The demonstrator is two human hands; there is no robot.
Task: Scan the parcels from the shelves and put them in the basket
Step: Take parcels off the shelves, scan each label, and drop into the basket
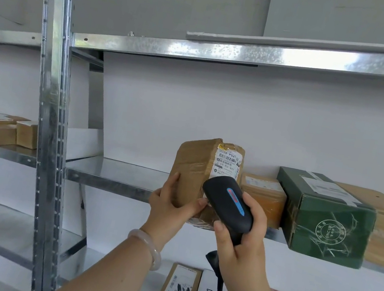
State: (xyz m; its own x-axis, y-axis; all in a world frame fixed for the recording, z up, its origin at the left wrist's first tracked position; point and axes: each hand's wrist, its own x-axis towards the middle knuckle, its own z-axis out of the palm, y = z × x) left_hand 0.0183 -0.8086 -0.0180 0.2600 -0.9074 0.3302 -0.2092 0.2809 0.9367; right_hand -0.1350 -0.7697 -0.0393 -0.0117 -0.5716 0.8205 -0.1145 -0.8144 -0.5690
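Left hand [170, 204] grips parcel [203, 170], right hand [241, 246] grips scanner [228, 204]; aim squarely at label [227, 163].

A grey rod [306, 43] high up, a white wall [242, 115] below it

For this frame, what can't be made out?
Head view:
- Basket: out of frame.
- Brown taped cardboard parcel: print on its white label blurred; lower right corner behind the black handheld scanner.
- Scanner handle: covered by the right hand.
- Tan cardboard box: partly behind scanner and dark green carton.
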